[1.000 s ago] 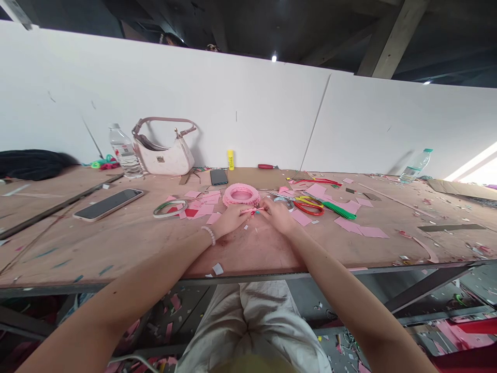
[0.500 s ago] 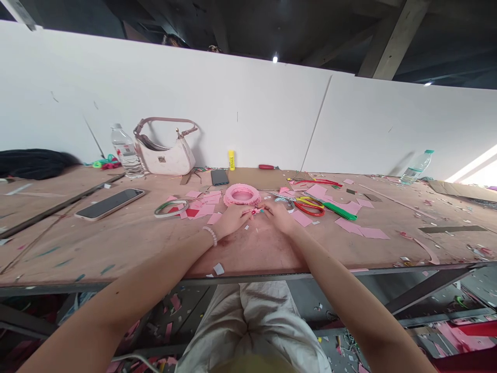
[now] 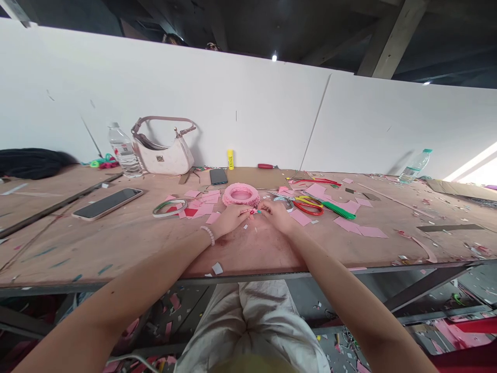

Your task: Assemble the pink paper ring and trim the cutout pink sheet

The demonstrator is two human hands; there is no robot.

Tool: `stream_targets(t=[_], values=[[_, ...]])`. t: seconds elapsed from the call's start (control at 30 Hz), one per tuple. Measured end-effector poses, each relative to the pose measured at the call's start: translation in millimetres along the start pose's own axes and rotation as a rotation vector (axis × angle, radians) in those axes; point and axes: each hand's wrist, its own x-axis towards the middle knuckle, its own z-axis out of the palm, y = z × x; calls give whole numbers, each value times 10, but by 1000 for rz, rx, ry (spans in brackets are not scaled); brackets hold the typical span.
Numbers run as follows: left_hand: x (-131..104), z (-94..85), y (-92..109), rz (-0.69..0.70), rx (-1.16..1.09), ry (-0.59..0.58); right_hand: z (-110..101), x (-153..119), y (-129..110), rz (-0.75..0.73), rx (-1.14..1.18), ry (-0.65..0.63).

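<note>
At far L of the bench (image 3: 155, 248), we're seeing a dark cloth (image 3: 34, 163) lying bunched up, then a pale-edged phone (image 3: 107, 203) lying flat, w/ a clear bottle (image 3: 126, 155) standing behind it next to a white handbag (image 3: 165, 157), which is resting by the white wall (image 3: 264, 111). Next, a tape roll (image 3: 170, 208) is lying flat among pink paper pcs (image 3: 204, 205), w/ a small dark phone (image 3: 218, 176) and an upright yellow glue stick (image 3: 230, 159) sitting farther back. Our L hand (image 3: 230, 221), w/ a beaded bracelet (image 3: 207, 234) circling the wrist, is pinching a small pink pc (image 3: 255, 211) at the fingertips; the pink ruffled ring (image 3: 241, 195) is lying flat just beyond, approx. mid-bench, in front of the cardboard (image 3: 254, 178). Our R hand (image 3: 278, 216) is closing its fingertips on the same small pink pc from the other side. Behind, a red-handled tool (image 3: 266, 166) is lying near the wall. Farther R, scissors w/ red & yellow handles (image 3: 310, 205) are lying beside a green toothed tool (image 3: 339, 209), more pink paper is spreading around them, & a green-capped bottle (image 3: 415, 167) is leaning at far R.
</note>
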Motion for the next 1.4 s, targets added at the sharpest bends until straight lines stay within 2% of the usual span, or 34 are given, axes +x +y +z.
stream_targets(t=[0.2, 0.83, 1.07, 1.4], values=[[4, -11, 20, -92, -35, 34, 33, 23, 64, 99, 43, 104], [10, 14, 48, -114, -186, -46, 80, 19, 82, 107, 66, 62], [45, -34, 76, -246, -229, 66, 58, 27, 112, 213, 141, 114], [59, -22, 37, -328, -301, 5, 86, 18, 76, 157, 55, -16]])
